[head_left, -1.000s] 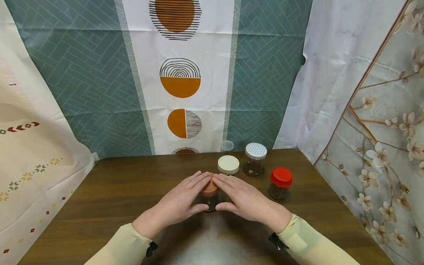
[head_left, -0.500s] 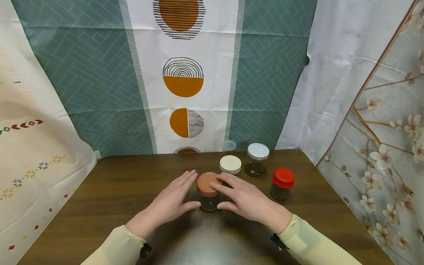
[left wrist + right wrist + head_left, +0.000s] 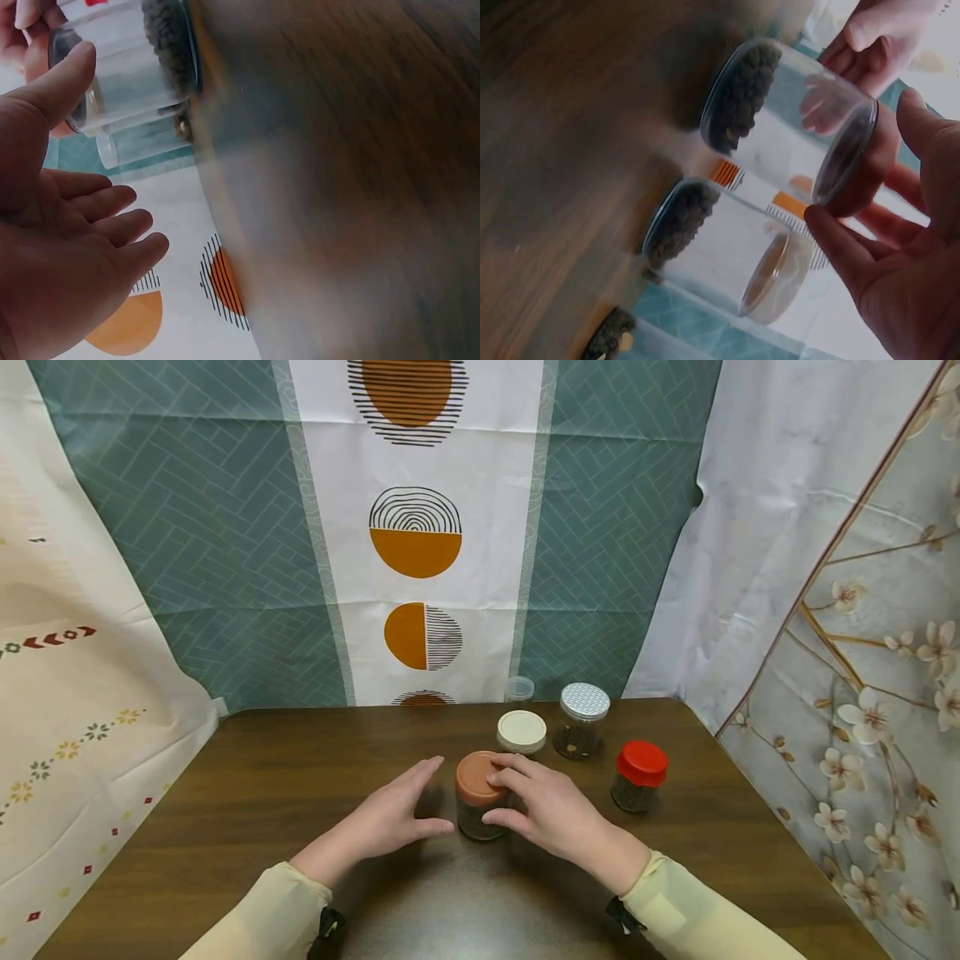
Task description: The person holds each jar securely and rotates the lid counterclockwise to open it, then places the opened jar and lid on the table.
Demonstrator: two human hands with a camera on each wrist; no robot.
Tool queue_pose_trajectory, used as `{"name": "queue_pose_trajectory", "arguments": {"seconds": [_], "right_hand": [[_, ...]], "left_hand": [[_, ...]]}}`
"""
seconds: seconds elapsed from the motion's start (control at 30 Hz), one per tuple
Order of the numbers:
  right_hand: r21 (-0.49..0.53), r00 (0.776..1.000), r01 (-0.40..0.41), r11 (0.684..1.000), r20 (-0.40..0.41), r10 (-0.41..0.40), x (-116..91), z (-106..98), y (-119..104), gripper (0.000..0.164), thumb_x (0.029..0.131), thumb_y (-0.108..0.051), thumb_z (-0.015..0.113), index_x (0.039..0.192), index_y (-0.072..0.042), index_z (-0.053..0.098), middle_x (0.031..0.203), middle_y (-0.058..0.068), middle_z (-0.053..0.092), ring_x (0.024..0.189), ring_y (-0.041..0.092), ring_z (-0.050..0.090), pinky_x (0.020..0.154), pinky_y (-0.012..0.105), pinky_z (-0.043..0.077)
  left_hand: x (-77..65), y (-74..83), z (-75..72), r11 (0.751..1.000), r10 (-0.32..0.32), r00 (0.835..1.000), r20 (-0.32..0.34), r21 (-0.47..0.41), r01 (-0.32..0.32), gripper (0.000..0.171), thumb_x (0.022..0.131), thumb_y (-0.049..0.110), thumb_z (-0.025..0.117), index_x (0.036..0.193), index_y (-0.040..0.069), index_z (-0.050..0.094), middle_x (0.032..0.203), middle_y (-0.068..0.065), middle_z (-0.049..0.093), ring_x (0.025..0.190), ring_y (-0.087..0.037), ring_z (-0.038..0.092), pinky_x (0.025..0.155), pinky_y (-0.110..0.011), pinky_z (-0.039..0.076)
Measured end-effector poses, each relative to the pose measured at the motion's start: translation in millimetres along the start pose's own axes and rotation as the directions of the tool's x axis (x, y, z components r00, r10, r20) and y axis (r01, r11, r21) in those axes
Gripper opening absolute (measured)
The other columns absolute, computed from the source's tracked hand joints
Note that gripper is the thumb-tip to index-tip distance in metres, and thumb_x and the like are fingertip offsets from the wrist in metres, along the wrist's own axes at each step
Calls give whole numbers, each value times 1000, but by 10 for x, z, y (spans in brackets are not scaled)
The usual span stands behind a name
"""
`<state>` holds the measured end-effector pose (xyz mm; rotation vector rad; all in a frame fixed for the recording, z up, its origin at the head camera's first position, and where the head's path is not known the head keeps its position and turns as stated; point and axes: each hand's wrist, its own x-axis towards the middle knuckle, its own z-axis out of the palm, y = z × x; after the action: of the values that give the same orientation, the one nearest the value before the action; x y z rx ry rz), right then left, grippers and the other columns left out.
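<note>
A clear jar with a brown-orange lid (image 3: 476,776) stands upright on the table, dark round grains in its bottom. My right hand (image 3: 557,814) holds it by the lid: fingertips lie on the lid's top and right side, and the thumb is at its front. In the right wrist view the lid (image 3: 877,169) lies between the thumb and fingers of my right hand (image 3: 907,255). My left hand (image 3: 382,818) is apart from the jar, to its left, with fingers extended. The left wrist view shows an empty palm on my left hand (image 3: 60,247).
Behind the held jar stands a cream-lidded jar (image 3: 521,732), with a small clear-lidded container (image 3: 519,688) farther back. A jar with a patterned white lid (image 3: 583,718) and a red-lidded jar (image 3: 640,775) stand to the right. Printed cloth (image 3: 405,560) hangs behind the wooden table (image 3: 300,760).
Both hands were together over the lid a second ago. My left hand has drawn away leftward. My right hand's fingers have curled onto the lid, and the jar has shifted slightly right.
</note>
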<state>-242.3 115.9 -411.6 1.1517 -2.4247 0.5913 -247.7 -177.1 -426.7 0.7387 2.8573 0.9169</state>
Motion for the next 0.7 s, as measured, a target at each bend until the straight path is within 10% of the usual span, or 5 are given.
{"name": "queue_pose_trajectory", "arguments": {"seconds": [0.2, 0.7], "right_hand": [[-47, 999, -43, 998, -29, 41, 94, 91, -45, 48, 91, -45, 91, 104, -15, 57, 144, 10, 69, 115, 24, 72, 81, 39, 59], [-19, 987, -151, 988, -62, 149, 171, 122, -90, 48, 87, -39, 98, 110, -16, 62, 115, -2, 68, 97, 14, 63, 78, 35, 57]], "left_hand": [[17, 16, 20, 1000, 12, 1000, 3, -12, -12, 100, 95, 38, 91, 169, 0, 37, 172, -22, 40, 160, -42, 36, 125, -62, 33], [17, 42, 27, 999, 43, 999, 8, -17, -43, 101, 91, 33, 95, 167, -3, 39, 169, -25, 43, 153, -43, 46, 122, -62, 39]]}}
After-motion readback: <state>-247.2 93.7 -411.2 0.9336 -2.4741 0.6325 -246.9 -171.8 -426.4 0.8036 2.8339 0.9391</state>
